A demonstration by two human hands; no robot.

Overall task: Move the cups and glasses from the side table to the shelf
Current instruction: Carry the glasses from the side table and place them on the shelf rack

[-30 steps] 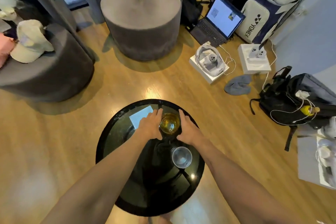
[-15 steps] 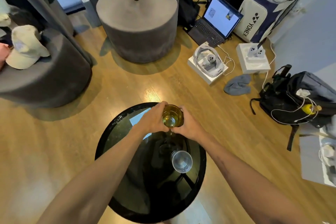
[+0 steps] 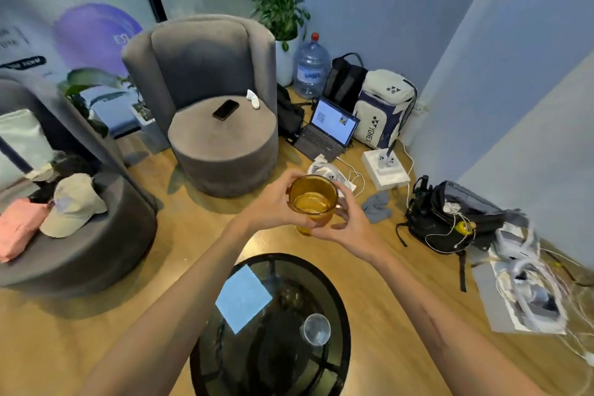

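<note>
An amber glass cup (image 3: 312,201) is held up in the air beyond the far edge of the round black glass side table (image 3: 337,305). My left hand (image 3: 273,202) grips its left side and my right hand (image 3: 348,225) holds its right side and base. A small clear glass (image 3: 315,329) stands upright on the table's right part, next to a light blue paper square (image 3: 243,297). No shelf is in view.
Two grey round armchairs stand ahead (image 3: 221,125) and at the left (image 3: 74,235); the near one carries a cap (image 3: 72,204). A phone (image 3: 226,109) lies on the far seat. On the wooden floor lie a laptop (image 3: 328,130), bags (image 3: 450,219), white boxes and cables.
Both hands have lifted the amber cup off the table and carried it forward and up. The view has tilted up, so the table now sits lower in the frame.
</note>
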